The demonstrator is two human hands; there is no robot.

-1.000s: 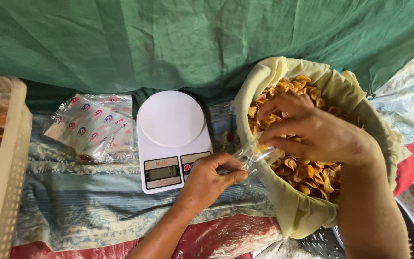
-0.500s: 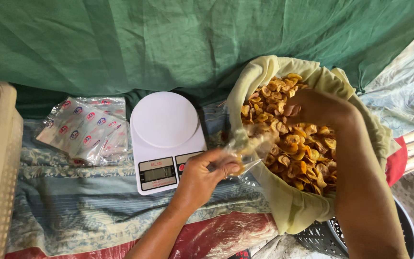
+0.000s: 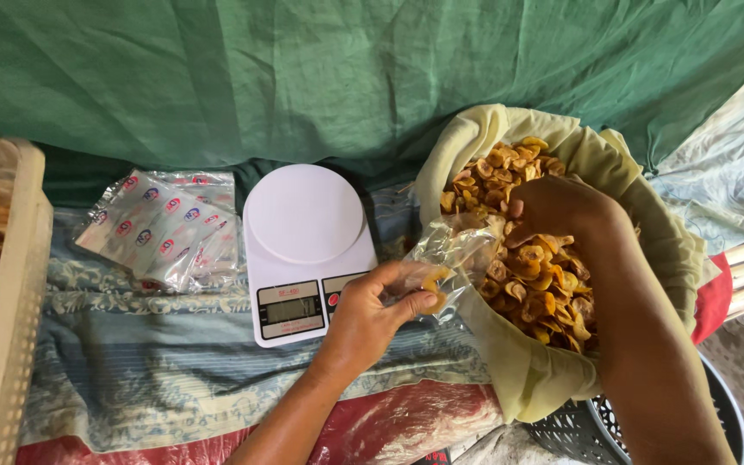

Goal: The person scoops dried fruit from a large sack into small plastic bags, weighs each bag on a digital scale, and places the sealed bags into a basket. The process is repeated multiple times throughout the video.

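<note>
Covering bench: patterned cloth point(image 3: 174, 362) w/ white scale point(image 3: 303, 250), green tarp point(image 3: 303, 77) behind.

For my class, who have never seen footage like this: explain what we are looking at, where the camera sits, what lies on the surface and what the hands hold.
No machine here: a person works with bare hands, filmed by a camera on their head looking down. The left hand holds a clear plastic bag open at the edge of a cloth sack full of dried fruit chips. The right hand reaches into those chips. On the patterned cloth stand a white kitchen scale and a pile of empty printed bags.
</note>
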